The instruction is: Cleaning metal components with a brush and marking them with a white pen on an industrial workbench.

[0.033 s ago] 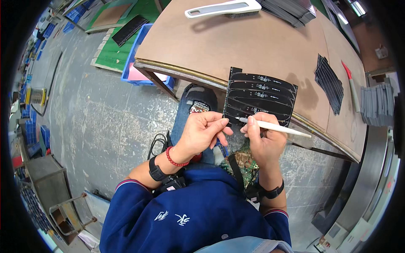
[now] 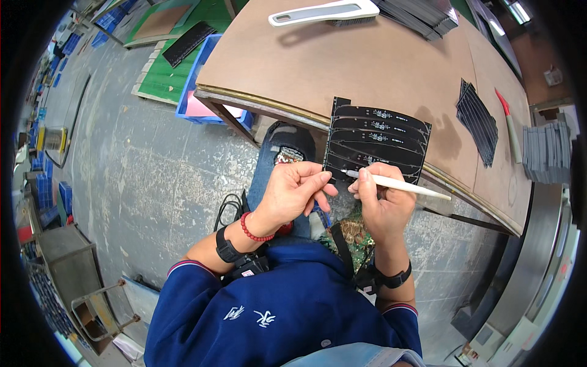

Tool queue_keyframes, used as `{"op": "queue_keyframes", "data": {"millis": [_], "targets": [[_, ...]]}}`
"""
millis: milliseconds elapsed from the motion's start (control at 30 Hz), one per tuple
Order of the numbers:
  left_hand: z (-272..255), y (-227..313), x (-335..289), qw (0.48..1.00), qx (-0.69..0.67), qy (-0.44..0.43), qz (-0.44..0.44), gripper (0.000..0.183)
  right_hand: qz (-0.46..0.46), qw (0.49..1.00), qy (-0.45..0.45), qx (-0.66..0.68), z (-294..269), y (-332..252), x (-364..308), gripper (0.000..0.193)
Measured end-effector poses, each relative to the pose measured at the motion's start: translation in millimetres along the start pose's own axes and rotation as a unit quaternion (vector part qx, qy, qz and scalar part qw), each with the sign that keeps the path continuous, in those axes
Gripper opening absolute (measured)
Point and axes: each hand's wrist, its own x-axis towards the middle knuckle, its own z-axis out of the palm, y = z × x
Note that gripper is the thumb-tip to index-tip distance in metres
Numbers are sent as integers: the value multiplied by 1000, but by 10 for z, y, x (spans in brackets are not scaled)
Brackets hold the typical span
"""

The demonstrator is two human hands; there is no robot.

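A black circuit board panel (image 2: 379, 147), split into several curved strips with white markings, is held up over the table's near edge. My left hand (image 2: 296, 191) pinches its lower left corner between thumb and fingers. In my right hand (image 2: 388, 205) is a white pen-shaped tool (image 2: 413, 185), gripped like a pen, its tapered tail pointing right. The tool's thin grey tip lies against the lowest strip, close to my left fingertips. Its exact kind cannot be made out. Part of the panel's lower edge is hidden behind my right hand.
On the brown table (image 2: 257, 67) lie a white-handled brush (image 2: 324, 12), stacked dark boards (image 2: 422, 17), fanned black strips (image 2: 477, 122) and a red-ended stick (image 2: 507, 116). More stacked boards (image 2: 547, 151) sit at the right edge. A blue crate (image 2: 199, 70) stands beside the table's left side.
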Motion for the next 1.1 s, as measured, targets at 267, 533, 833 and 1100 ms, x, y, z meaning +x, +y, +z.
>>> {"op": "queue_keyframes", "data": {"millis": [267, 533, 833, 1100], "targets": [[-12, 0, -3, 1000, 5, 6, 1, 24, -26, 1000, -6, 10, 77, 44, 2, 7], [-5, -12, -15, 1000, -3, 7, -4, 23, -15, 999, 1, 29, 134, 26, -11, 7], [6, 6, -17, 1000, -4, 13, -7, 23, -273, 938, -4, -213, -155, -29, -93, 19], [8, -25, -3, 1000, 3, 0, 28, 23, -341, 848, -122, -388, -31, -205, -174, 28]]}}
